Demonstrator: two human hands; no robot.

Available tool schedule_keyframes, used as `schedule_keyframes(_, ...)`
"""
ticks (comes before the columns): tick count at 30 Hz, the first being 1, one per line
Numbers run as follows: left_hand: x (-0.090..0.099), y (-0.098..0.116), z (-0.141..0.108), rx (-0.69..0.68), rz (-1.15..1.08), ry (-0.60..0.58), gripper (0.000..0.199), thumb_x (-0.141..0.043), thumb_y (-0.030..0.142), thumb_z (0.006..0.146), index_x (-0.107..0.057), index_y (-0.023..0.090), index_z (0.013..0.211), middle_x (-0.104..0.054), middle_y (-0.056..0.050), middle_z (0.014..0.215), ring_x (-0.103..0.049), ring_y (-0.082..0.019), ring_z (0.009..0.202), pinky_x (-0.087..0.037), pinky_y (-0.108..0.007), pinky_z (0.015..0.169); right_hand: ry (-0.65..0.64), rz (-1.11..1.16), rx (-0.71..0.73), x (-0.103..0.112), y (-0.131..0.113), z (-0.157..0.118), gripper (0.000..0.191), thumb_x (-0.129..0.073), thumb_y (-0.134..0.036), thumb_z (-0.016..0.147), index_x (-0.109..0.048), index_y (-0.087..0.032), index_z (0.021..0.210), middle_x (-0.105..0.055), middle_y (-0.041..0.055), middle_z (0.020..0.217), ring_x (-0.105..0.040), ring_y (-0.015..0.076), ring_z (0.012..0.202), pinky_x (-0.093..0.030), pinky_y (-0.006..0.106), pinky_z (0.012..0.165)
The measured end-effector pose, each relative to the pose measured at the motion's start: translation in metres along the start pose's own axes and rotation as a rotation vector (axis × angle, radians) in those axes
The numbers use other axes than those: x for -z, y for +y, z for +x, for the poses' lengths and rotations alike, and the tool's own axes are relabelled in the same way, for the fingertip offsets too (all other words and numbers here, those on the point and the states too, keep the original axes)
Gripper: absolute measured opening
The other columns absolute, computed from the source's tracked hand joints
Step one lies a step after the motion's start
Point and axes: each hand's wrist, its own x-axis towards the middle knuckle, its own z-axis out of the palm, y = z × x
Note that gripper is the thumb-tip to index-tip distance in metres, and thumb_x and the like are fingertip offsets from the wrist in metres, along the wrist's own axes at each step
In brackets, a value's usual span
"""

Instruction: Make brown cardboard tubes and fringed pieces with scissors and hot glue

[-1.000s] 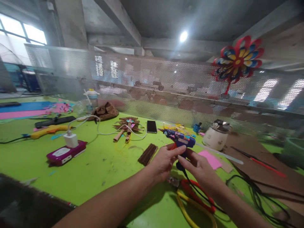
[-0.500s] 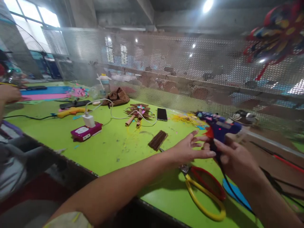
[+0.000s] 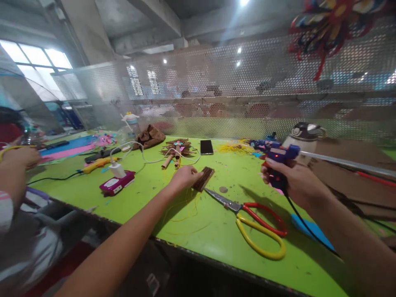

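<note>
Two-handed: gripping glue gun point(image 3: 283, 154) in curled right hand point(image 3: 305, 183); with nearer left hand point(image 3: 183, 179) almost closed, touching left edge of ridged cardboard point(image 3: 205, 178) slanting away rightward, pinch unclear.

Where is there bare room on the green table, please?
Mostly bare: between the purple power strip and the left hand; also between the black phone and the scissors. Crowded: the far side, with brown cloth, cardboard tubes and yellow shreds.

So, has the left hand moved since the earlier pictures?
Yes, leftward: the left hand has gone from right of the phone to left of it, off the glue gun and to the brown corrugated piece.
</note>
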Motion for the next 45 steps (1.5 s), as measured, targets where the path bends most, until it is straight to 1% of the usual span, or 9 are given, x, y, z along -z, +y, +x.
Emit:
schedule_keyframes(6,-0.018,0.005,0.003,0.012,0.110,0.023,0.040,-0.066,0.057,0.063,-0.062,0.017,0.066,-0.065,-0.015,0.076,-0.058,-0.028,0.078,-0.036,-0.032,0.064,0.075,-0.163,0.056,0.006,0.016,0.010,0.022,-0.069,-0.029,0.071,-0.063,-0.014,0.087,-0.065,0.0064,0.079,-0.061,0.0144,0.063,-0.050,0.023,0.049)
schedule_keyframes(10,-0.023,0.007,0.007,0.009,0.158,0.014,0.035,-0.069,0.049,0.062,-0.060,0.017,0.070,-0.065,-0.017,0.080,-0.058,-0.032,0.087,-0.038,-0.034,0.069,0.067,-0.567,0.130,0.014,0.029,0.020,0.024,-0.056,-0.034,0.080,-0.062,-0.013,0.089,-0.068,0.0105,0.082,-0.065,0.0180,0.065,-0.053,0.029,0.054)
schedule_keyframes(15,-0.028,0.006,0.008,0.042,0.175,0.006,0.025,-0.065,0.040,0.067,-0.059,0.016,0.070,-0.065,-0.019,0.081,-0.059,-0.035,0.087,-0.038,-0.037,0.068,0.100,-0.934,0.209,0.023,0.047,0.032,0.021,-0.053,-0.033,0.081,-0.060,-0.015,0.087,-0.066,0.0092,0.073,-0.061,0.0206,0.059,-0.044,0.031,0.051)
schedule_keyframes(18,-0.029,0.004,0.008,0.054,0.149,0.014,0.018,-0.064,0.034,0.067,-0.058,0.017,0.069,-0.065,-0.018,0.081,-0.059,-0.034,0.087,-0.037,-0.036,0.068,0.085,-1.147,0.286,0.026,0.053,0.033,0.010,-0.051,-0.022,0.080,-0.059,-0.017,0.084,-0.064,0.0093,0.076,-0.058,0.0219,0.066,-0.039,0.030,0.056)
schedule_keyframes(20,-0.028,0.003,0.009,0.066,0.111,0.015,0.016,-0.064,0.032,0.068,-0.057,0.017,0.067,-0.064,-0.016,0.079,-0.059,-0.033,0.086,-0.036,-0.035,0.067,0.046,-1.266,0.323,0.028,0.056,0.033,0.013,-0.050,-0.015,0.079,-0.059,-0.016,0.088,-0.064,0.0108,0.083,-0.057,0.0231,0.074,-0.038,0.030,0.061)
schedule_keyframes(25,-0.012,0.008,0.015,0.097,-0.085,-0.012,0.021,-0.064,0.035,0.072,-0.055,0.018,0.062,-0.061,-0.010,0.069,-0.058,-0.026,0.075,-0.035,-0.032,0.061,-0.038,-1.479,0.367,0.033,0.064,0.034,0.015,-0.049,-0.016,0.083,-0.060,-0.013,0.093,-0.061,0.0163,0.096,-0.055,0.0272,0.089,-0.038,0.032,0.071)
schedule_keyframes(30,0.011,0.022,0.015,0.086,-0.439,-0.109,0.016,-0.063,0.029,0.074,-0.053,0.018,0.069,-0.063,-0.007,0.068,-0.057,-0.017,0.063,-0.038,-0.028,0.056,-0.109,-1.568,0.385,0.036,0.070,0.033,0.013,-0.049,-0.020,0.087,-0.060,-0.014,0.091,-0.061,0.0137,0.092,-0.055,0.0238,0.082,-0.037,0.030,0.069)
schedule_keyframes(36,0.022,0.035,0.012,0.038,-0.870,-0.317,0.019,-0.067,0.028,0.074,-0.054,0.015,0.079,-0.066,-0.008,0.076,-0.061,-0.013,0.067,-0.048,-0.028,0.066,-0.151,-1.557,0.386,0.039,0.069,0.034,0.017,-0.051,-0.021,0.086,-0.062,-0.013,0.098,-0.062,0.0137,0.094,-0.056,0.0231,0.085,-0.039,0.029,0.071)
schedule_keyframes(45,0.016,0.039,0.014,-0.029,-1.069,-0.519,0.027,-0.068,0.031,0.075,-0.065,0.011,0.093,-0.062,-0.006,0.074,-0.056,-0.010,0.063,-0.038,-0.018,0.049,-0.196,-1.472,0.376,0.047,0.047,0.037,0.038,-0.065,-0.012,0.068,-0.067,-0.013,0.106,-0.066,0.0161,0.106,-0.058,0.0291,0.102,-0.043,0.037,0.086)
